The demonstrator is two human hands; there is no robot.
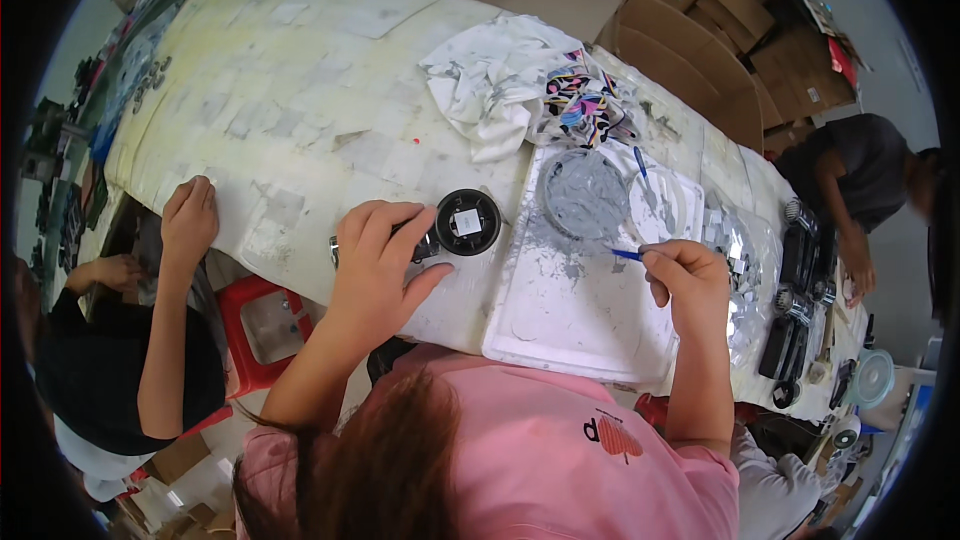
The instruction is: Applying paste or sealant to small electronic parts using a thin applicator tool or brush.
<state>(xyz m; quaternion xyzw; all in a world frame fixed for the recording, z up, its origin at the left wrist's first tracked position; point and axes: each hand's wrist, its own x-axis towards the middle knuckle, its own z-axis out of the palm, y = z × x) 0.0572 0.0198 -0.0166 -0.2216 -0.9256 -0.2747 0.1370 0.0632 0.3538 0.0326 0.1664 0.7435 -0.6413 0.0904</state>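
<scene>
My left hand (378, 252) is curled around the body of a black device with a round head (484, 233). The head lies face up on the table, and a pale square plate sits in its middle. In my right hand (692, 282), thumb and fingers pinch a thin blue stick (627, 255). Its tip points left, just below a round dish (548, 210) smeared with grey paste. Whether the tip touches anything, I cannot tell. The dish stands on a white tray (560, 330) with grey smears.
Another blue-handled tool (641, 168) lies at the tray's far side. Crumpled white cloth (490, 80) and a patterned cloth (585, 100) lie beyond. Black devices (795, 290) line the right side. Co-workers sit left and right; one person's hand (190, 220) rests on the table's left edge.
</scene>
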